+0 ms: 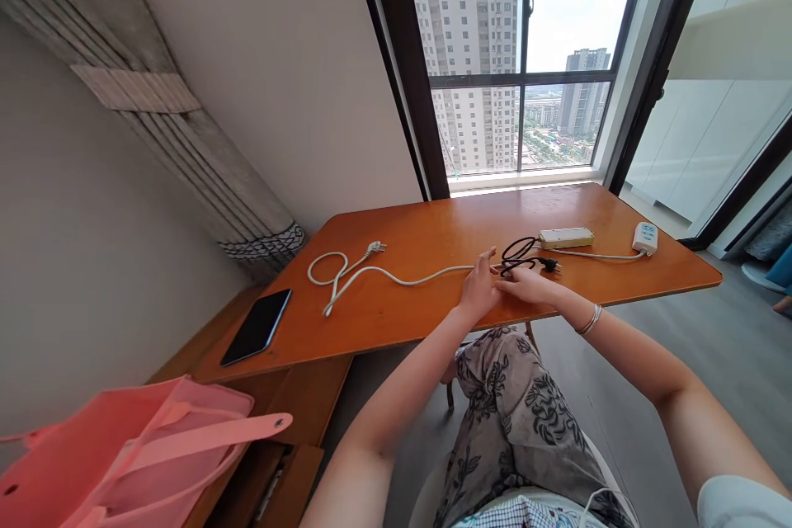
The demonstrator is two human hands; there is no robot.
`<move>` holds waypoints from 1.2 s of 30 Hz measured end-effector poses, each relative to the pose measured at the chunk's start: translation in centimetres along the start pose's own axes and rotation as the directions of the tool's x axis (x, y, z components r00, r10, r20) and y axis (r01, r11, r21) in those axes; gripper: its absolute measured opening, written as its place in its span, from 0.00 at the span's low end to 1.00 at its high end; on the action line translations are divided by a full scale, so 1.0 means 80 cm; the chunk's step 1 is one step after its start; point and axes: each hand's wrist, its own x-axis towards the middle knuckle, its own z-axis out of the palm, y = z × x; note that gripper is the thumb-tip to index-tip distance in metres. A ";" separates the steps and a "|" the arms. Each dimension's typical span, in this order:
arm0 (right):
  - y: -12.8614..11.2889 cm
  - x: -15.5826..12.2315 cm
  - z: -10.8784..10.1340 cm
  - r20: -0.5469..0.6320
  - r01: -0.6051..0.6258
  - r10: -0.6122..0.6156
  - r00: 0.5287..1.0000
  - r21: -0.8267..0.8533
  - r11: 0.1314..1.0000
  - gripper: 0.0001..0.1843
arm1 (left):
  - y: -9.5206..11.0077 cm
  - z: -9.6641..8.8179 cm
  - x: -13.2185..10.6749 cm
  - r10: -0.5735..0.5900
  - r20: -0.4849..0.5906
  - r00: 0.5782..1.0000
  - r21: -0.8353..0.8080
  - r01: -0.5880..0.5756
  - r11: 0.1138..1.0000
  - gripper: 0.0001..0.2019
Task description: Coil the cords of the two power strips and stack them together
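Observation:
My left hand [478, 287] is over the table's near edge, its fingers stretched upward across a white power cord [405, 281]. My right hand [530, 285] points left, its closed fingertips meeting my left hand; anything between them is too small to make out. Just beyond my right hand lies a looped black cable [518, 249] with a black plug [549, 265]. Behind it sits a white rectangular power strip or adapter [566, 238]. A white cord leads right to a small white socket block [645, 238]. At the left, the cord ends in a white plug [374, 247].
The orange-brown wooden table [396, 227] stands against a window [520, 82]. On its left end lies a dark tablet [258, 326]. A pink bag [154, 450] rests at lower left, beside a curtain [186, 140]. My legs [513, 412] are below the near edge.

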 end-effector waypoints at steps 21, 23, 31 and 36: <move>0.123 0.035 -0.138 -0.134 -0.283 0.263 0.955 -0.668 0.688 0.42 | 0.016 -0.024 -0.005 0.026 -0.170 0.985 -0.386 -0.091 0.918 0.10; 0.130 0.038 -0.135 -0.126 -0.291 0.282 0.951 -0.677 0.677 0.41 | 0.010 -0.029 -0.002 -0.084 -0.195 0.977 -0.483 -0.021 0.875 0.09; 0.135 0.041 -0.150 -0.158 -0.298 0.265 0.951 -0.684 0.665 0.36 | -0.022 -0.097 0.017 -0.473 -0.255 0.844 -0.707 0.171 0.686 0.06; 0.140 0.024 -0.160 -0.324 -0.364 0.194 0.926 -0.631 0.685 0.37 | -0.042 -0.151 0.019 -0.624 -0.306 0.719 -0.812 0.144 0.565 0.06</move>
